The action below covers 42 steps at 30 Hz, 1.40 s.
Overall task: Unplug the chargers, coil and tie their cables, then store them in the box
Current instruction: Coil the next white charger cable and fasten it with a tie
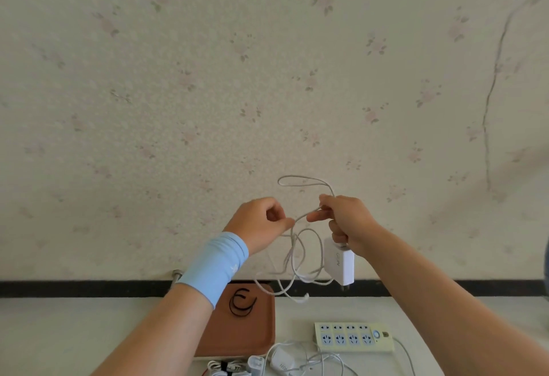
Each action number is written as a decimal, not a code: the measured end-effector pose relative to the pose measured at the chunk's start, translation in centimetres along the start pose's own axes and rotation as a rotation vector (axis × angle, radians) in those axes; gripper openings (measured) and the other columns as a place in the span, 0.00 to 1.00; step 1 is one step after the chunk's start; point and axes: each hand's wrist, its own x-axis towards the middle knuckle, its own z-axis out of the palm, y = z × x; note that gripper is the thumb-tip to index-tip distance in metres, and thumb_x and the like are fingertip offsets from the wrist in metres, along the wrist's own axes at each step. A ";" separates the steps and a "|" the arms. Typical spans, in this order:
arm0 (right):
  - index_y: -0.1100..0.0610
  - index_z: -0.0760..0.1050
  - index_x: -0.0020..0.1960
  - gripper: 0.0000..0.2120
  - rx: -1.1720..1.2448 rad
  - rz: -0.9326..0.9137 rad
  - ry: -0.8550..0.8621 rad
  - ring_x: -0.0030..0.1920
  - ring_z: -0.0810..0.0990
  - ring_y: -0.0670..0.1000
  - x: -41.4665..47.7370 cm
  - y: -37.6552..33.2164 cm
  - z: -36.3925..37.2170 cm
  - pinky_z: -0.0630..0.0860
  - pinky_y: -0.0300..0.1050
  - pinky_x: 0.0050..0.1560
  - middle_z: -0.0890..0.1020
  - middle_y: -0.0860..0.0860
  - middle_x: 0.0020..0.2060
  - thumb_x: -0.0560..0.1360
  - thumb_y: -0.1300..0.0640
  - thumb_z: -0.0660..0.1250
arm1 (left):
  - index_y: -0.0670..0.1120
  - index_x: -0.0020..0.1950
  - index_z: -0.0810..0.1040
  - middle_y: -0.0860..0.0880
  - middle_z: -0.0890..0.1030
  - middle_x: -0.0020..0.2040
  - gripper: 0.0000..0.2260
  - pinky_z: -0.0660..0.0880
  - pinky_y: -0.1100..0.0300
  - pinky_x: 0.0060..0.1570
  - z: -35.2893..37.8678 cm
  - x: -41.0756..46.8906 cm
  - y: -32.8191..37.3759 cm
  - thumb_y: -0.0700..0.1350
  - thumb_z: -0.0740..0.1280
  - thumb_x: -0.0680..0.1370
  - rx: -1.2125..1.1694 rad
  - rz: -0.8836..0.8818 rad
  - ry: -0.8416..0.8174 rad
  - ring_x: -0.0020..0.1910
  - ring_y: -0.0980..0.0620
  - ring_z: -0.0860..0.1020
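One white charger (pixel 341 262) is held up in the air in front of the wallpapered wall (pixel 178 78), above the back edge of the counter (pixel 74 331), with its prongs pointing down. It is grasped at its top end by the curled lower fingers of the right grip (pixel 347 224). Its white cable (pixel 298 252) is pinched between the thumb and forefinger of the same grip. A strand of that cable is also pinched by the thumb and forefinger of the left grip (pixel 261 221), whose other fingers are curled in. One loop of cable is seen standing above the right grip, and several loose loops hang down between the two grips. The cable's free end dangles close to the counter.

A light blue wristband (pixel 217 265) is worn on the left forearm. Below it, a shallow brown tray (pixel 237 343) is set on the counter, and thin black ties (pixel 242 304) lie in it. Just to the right of the tray a pale power strip (pixel 353 337) lies flat, with nothing plugged into its sockets. At the near edge, more white chargers (pixel 282 362) and tangled cables are gathered, and one coiled bundle (pixel 222 369) is bound with a black tie.
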 end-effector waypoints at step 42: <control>0.54 0.78 0.60 0.20 -0.765 -0.183 -0.098 0.47 0.79 0.50 0.2 0.7 -1.7 0.79 0.45 0.50 0.79 0.51 0.49 0.70 0.63 0.77 | 0.44 0.48 0.78 0.50 0.71 0.30 0.10 0.71 0.63 0.24 -1.5 1.2 -1.3 0.42 0.59 0.84 -0.887 -0.340 0.045 0.26 0.52 0.69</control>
